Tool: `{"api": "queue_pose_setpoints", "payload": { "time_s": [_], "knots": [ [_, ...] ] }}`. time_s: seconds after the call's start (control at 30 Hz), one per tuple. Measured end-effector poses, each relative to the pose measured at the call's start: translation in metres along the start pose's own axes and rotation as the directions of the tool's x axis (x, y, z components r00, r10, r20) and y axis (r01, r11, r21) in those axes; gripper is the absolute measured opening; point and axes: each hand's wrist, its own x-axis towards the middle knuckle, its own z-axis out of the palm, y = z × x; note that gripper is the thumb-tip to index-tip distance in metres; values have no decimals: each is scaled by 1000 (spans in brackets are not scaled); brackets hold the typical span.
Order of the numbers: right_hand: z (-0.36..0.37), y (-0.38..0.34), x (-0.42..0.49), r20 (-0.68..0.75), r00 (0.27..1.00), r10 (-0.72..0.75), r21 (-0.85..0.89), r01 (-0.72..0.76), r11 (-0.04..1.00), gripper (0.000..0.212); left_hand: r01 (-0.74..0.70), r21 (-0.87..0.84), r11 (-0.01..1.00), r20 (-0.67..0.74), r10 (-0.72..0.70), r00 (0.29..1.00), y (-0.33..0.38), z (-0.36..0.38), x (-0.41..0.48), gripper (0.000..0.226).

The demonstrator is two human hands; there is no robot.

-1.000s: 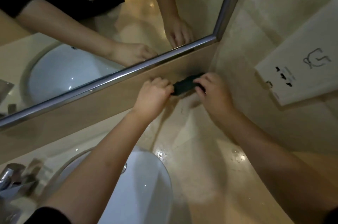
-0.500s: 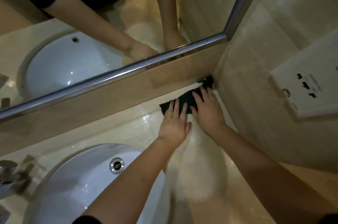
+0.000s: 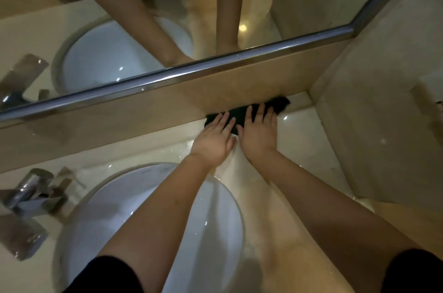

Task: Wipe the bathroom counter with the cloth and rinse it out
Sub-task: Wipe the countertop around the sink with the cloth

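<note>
A chrome faucet point(image 3: 31, 194) stands far to the left of both hands, beside a white oval sink basin point(image 3: 96, 232) that lies under the left forearm. Beyond the hands a tan backsplash point(image 3: 143, 113) runs across, and above it a metal-framed mirror point(image 3: 287, 5) reflects the basin and two forearms. The left hand point(image 3: 213, 139) lies flat with its fingers straight and slightly spread, fingertips pressing on a dark cloth point(image 3: 237, 116). The cloth sits on the wet, glossy beige counter point(image 3: 299, 144), bunched against the foot of the backsplash under both sets of fingertips, and one end sticks out to the right, past the right hand. The right hand point(image 3: 260, 134) lies just beside the left — thumbs nearly touching — also flat, fingers straight and spread, pressing the cloth down. To the right of the right hand, a beige side wall point(image 3: 383, 125) meets the counter at the corner.
</note>
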Motion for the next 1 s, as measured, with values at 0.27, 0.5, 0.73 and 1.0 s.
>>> {"api": "queue_pose_setpoints", "payload": {
  "time_s": [0.27,0.5,0.73,1.0],
  "knots": [
    [8,-84,-44,52,964,-260,-74,263,962,58,115,-79,990,-61,-120,991,-81,-1,-74,76],
    [18,-68,-72,98,941,-323,-87,332,939,55,150,-100,984,22,-148,989,-60,13,-108,51],
    [29,-21,-121,143,959,-247,-52,256,965,56,53,-100,994,108,-42,993,-9,29,-118,51],
    [44,24,-167,150,975,-163,-41,171,985,56,-55,-57,997,145,63,987,43,47,-122,51]
  ]
}}
